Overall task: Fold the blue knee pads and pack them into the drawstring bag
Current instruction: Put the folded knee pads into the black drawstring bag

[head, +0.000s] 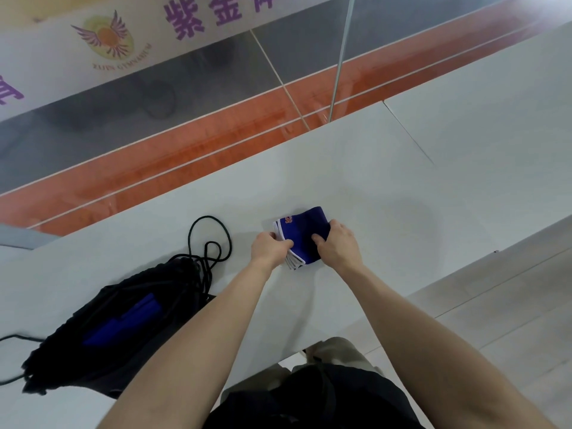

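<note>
A folded blue knee pad stack (305,232) with white trim lies on the pale table (402,196), several layered edges showing at its near left side. My left hand (270,247) grips its left edge, thumb on top. My right hand (337,243) holds its right side, fingers curled over the blue fabric. The black drawstring bag (102,332) lies at the lower left with a blue patch (130,320) on it. Its black cords (210,239) loop toward the pads.
The table's far edge drops to an orange and grey floor (185,150). A thin metal pole (340,57) stands at the far edge. A seam (408,134) crosses the table at the right. A black cable (15,339) trails at the left edge.
</note>
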The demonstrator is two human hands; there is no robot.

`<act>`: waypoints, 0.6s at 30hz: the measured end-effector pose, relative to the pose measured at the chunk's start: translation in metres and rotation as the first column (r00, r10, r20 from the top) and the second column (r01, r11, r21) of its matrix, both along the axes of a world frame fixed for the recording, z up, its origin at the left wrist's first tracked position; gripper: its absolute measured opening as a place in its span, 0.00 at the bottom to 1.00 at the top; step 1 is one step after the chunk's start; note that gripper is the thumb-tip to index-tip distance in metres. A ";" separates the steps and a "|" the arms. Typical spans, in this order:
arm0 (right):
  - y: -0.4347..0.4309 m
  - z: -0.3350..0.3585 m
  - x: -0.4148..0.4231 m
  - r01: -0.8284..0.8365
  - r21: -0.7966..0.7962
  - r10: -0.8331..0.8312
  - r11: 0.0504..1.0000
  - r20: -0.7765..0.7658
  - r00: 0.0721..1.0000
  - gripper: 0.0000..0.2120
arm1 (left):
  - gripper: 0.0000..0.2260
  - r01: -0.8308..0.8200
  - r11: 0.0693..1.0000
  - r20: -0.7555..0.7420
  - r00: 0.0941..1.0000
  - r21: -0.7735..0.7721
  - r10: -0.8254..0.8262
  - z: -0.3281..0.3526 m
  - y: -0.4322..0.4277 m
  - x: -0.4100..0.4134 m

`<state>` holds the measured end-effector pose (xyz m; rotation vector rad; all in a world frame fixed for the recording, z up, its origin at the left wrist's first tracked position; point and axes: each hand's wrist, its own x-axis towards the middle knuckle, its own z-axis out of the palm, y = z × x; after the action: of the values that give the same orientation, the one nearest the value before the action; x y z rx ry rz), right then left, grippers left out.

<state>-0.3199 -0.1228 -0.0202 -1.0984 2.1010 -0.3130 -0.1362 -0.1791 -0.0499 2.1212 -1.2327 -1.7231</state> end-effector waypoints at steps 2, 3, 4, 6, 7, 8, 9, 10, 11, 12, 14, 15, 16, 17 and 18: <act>-0.008 0.000 0.004 0.041 0.039 -0.043 0.998 0.054 0.998 0.20 | 0.21 -0.063 0.998 -0.034 0.997 0.023 0.064 0.019 0.004 -0.007; -0.012 0.000 0.003 0.067 0.085 -0.075 0.994 0.093 0.993 0.20 | 0.21 -0.097 0.994 -0.061 0.993 0.046 0.099 0.025 0.006 -0.009; -0.015 0.000 0.001 0.089 0.140 -0.110 0.986 0.151 0.982 0.19 | 0.20 -0.118 0.990 -0.097 0.987 0.072 0.124 0.031 0.008 -0.010; -0.015 0.003 -0.004 0.141 0.224 -0.209 0.964 0.321 0.924 0.16 | 0.19 -0.133 0.986 -0.163 0.975 0.104 0.149 0.040 0.010 -0.009; -0.012 0.006 -0.005 0.158 0.237 -0.245 0.959 0.402 0.882 0.15 | 0.22 -0.128 0.986 -0.185 0.972 0.104 0.146 0.043 0.011 -0.007; -0.009 0.010 -0.003 0.155 0.213 -0.240 0.965 0.468 0.851 0.15 | 0.25 -0.124 0.988 -0.215 0.966 0.092 0.141 0.044 0.012 -0.004; -0.006 0.015 0.000 0.128 0.162 -0.194 0.978 0.508 0.839 0.15 | 0.23 -0.114 0.991 -0.259 0.957 0.068 0.128 0.046 0.013 -0.001; -0.004 0.018 0.005 0.090 0.106 -0.133 0.990 0.533 0.835 0.16 | 0.19 -0.103 0.994 -0.306 0.946 0.034 0.109 0.051 0.014 0.001; -0.003 0.021 0.010 0.061 0.056 -0.081 0.997 0.552 0.830 0.17 | 0.15 -0.096 0.995 -0.350 0.932 0.003 0.091 0.055 0.014 0.004; -0.003 0.024 0.016 0.049 0.022 -0.053 0.999 0.572 0.819 0.18 | 0.12 -0.097 0.995 -0.368 0.926 -0.020 0.082 0.062 0.015 0.008; -0.007 0.029 0.025 0.060 0.005 -0.052 0.998 0.599 0.799 0.20 | 0.09 -0.118 0.992 -0.389 0.917 -0.049 0.090 0.079 0.014 0.018; -0.010 0.035 0.030 0.057 0.000 -0.045 0.998 0.612 0.789 0.21 | 0.09 -0.132 0.990 -0.397 0.913 -0.059 0.098 0.083 0.013 0.024; -0.013 0.040 0.035 0.043 -0.012 -0.026 0.999 0.626 0.779 0.21 | 0.10 -0.153 0.986 -0.410 0.905 -0.073 0.110 0.088 0.012 0.031; -0.016 0.045 0.041 0.025 -0.016 -0.009 1.000 0.631 0.776 0.23 | 0.13 -0.176 0.981 -0.419 0.899 -0.086 0.125 0.089 0.012 0.037; -0.019 0.049 0.048 0.015 -0.019 0.000 1.000 0.635 0.772 0.25 | 0.17 -0.202 0.975 -0.427 0.893 -0.092 0.145 0.089 0.012 0.043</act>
<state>-0.2724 -0.1423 0.0291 -0.8343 1.4886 -0.6216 -0.0937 -0.1675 0.0394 1.6133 -0.9723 -1.8280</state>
